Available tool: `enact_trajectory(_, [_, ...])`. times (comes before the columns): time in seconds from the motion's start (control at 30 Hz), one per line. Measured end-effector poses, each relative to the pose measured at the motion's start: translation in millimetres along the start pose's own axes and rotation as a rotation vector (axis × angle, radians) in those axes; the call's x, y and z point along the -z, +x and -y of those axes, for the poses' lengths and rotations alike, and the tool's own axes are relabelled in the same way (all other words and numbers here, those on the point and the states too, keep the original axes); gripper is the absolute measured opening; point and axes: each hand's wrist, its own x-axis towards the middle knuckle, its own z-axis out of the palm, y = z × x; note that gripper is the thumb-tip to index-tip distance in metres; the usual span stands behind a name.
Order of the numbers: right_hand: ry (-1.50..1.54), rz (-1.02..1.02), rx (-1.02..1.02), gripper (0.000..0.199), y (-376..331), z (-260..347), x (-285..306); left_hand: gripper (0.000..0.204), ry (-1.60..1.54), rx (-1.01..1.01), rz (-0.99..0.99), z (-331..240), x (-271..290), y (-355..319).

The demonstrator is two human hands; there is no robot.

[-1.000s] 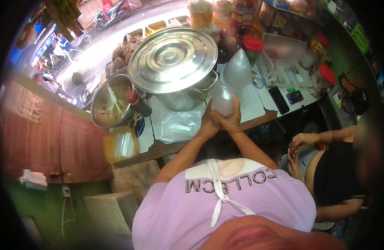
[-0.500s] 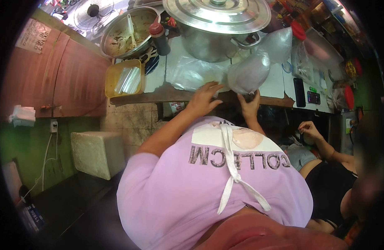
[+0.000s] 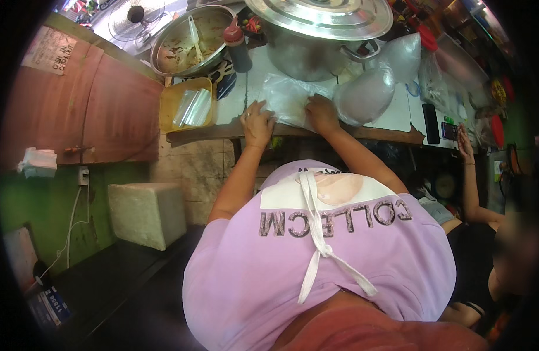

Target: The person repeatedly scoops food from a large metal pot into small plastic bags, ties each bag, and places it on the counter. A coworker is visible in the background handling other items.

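A clear plastic bag (image 3: 290, 93) lies flat on the white table top, in front of the large lidded metal pot (image 3: 307, 55). My left hand (image 3: 258, 124) rests at the bag's left edge, palm down, with its fingers spread. At the opposite side, my right hand (image 3: 323, 115) has its fingers bent and closed on the bag; its fingertips are partly hidden. Just right of that hand sits a bulging, filled plastic bag (image 3: 366, 96), and a second filled bag (image 3: 401, 57) stands behind it.
On the left are a yellow tub (image 3: 187, 126) with folded plastic inside, a metal basin (image 3: 170, 61) holding a spatula, and a red-capped bottle (image 3: 239, 51). Two phones, one a black phone (image 3: 430, 124), lie at the right. Another person's hand (image 3: 465, 145) reaches there.
My left hand has shifted to the bag's left edge. My right hand has moved left from beside the filled bag onto the flat one. The other person's hand has risen toward a phone.
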Motion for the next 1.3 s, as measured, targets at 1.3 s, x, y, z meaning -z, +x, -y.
enact_trajectory(1.3, [0.847, 0.099, 0.057, 0.027, -6.5, 72.5, 139.0, 0.058, -0.976, -0.055, 0.534, -82.9, 72.9, 3.5])
